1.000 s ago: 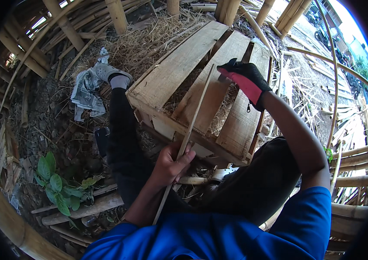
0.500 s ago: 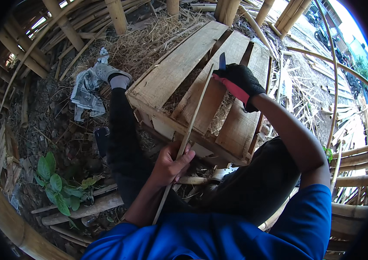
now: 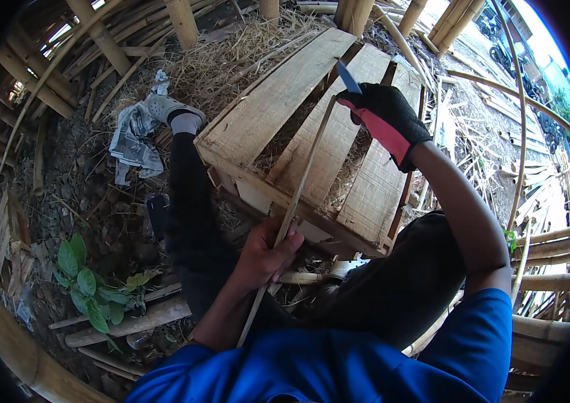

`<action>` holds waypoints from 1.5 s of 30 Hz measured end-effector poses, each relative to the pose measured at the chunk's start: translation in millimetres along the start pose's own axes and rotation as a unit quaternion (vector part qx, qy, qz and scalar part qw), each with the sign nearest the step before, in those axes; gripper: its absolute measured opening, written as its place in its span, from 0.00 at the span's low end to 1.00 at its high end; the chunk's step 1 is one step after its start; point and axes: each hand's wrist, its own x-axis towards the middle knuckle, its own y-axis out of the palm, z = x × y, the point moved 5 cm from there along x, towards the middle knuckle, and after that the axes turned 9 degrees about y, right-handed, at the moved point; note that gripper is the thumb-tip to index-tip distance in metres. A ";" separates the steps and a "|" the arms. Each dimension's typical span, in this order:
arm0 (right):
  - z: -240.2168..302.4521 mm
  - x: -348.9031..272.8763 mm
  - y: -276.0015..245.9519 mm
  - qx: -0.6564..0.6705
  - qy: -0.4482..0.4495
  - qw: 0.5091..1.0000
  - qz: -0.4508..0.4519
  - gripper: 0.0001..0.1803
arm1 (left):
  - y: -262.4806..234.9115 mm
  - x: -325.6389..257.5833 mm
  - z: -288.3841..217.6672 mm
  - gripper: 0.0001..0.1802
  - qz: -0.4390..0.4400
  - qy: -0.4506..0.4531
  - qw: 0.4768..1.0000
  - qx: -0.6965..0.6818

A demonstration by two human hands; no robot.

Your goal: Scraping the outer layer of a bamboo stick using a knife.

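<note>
My bare left hand [image 3: 269, 252] is closed around a long thin bamboo strip [image 3: 308, 166], which slants up and away from my lap. My right hand [image 3: 392, 121], in a black and pink glove, grips a knife [image 3: 348, 78] whose blade sticks out toward the far left. The strip's far end reaches the gloved fingers, just below the blade; whether the edge touches it I cannot tell. Under both lies a slatted wooden crate [image 3: 258, 124] between my legs, with dry shavings showing through its gaps. The knife's handle is hidden in the glove.
Crumpled newspaper [image 3: 136, 144] lies by my left shoe [image 3: 167, 109]. A leafy green plant [image 3: 87, 285] grows at lower left, near cut bamboo poles [image 3: 130, 324]. Upright bamboo posts [image 3: 181, 23] stand beyond the crate, with heaped shavings [image 3: 231, 67] before them.
My right hand has shifted a little right and away, and the knife blade now leans further left. The strip's far end has moved slightly right. My left hand stays in place.
</note>
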 end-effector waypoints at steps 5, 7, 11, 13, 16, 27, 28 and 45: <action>-1.1 -3.4 -0.2 0.042 -0.071 0.996 -0.038 0.16 | 0.6 -1.0 -0.2 0.10 -0.012 0.004 1.000 0.026; -3.3 1.0 1.3 -0.004 -0.060 0.998 -0.028 0.15 | -0.7 -2.9 3.9 0.10 -0.021 0.010 0.998 0.053; -3.7 3.4 7.0 -0.053 -0.086 0.995 -0.017 0.14 | -3.8 -5.1 4.3 0.18 -0.045 0.015 0.999 0.013; 8.3 -3.6 6.7 -0.044 -0.041 0.998 0.001 0.14 | -3.8 -6.2 2.1 0.21 -0.042 0.014 0.999 -0.008; 20.4 -9.0 7.7 -0.064 0.003 0.998 0.009 0.15 | -4.6 -5.6 1.2 0.23 -0.048 0.007 0.996 0.073; 12.6 6.8 19.8 -0.114 -0.104 0.988 -0.001 0.12 | -1.1 -3.4 -0.1 0.21 -0.043 0.004 0.997 0.065; 12.7 5.8 21.2 -0.095 -0.086 0.992 0.011 0.13 | -1.7 -3.7 0.1 0.21 -0.044 0.004 0.997 0.065; 32.7 -60.0 73.9 -0.241 -0.188 0.943 0.132 0.20 | -7.1 -5.4 10.8 0.23 -0.066 -0.006 0.998 -0.020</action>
